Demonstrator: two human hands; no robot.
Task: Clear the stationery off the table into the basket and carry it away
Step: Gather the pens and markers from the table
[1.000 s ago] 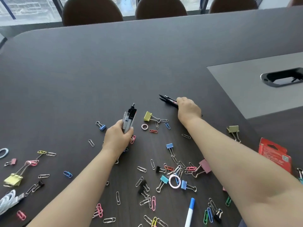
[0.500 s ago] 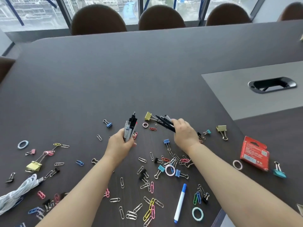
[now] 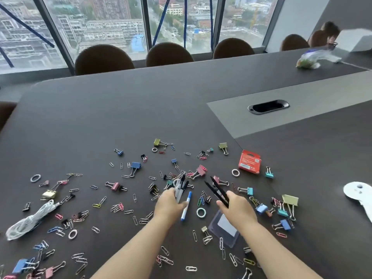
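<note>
Stationery: nearly all of it lies loose on the table (image 3: 120,117). No basket is in view.

Your left hand (image 3: 171,207) has its fingers curled round a bundle of pens (image 3: 179,188), tips toward 12 o'clock, held together as one handful. Your right hand (image 3: 238,210) grips a few black pens (image 3: 216,189), fanned toward 11 o'clock. Judgement: you gather the long items in both fists so that one trip can take them all.

A blue marker (image 3: 186,206) lies on the table at 3 o'clock of the left hand, just beside it. I cannot tell whether they touch. It looks like the likely next pick.

Outward: paper clips (image 3: 134,198) and binder clips (image 3: 135,166) are scattered all round the hands. A white ring (image 3: 201,212) sits between them. A clear card sleeve (image 3: 224,228) lies beneath the right wrist. A red box (image 3: 249,162) is at 1 o'clock and a white cable (image 3: 30,220) at 9 o'clock, both well apart from the hands.

Progress: early.
</note>
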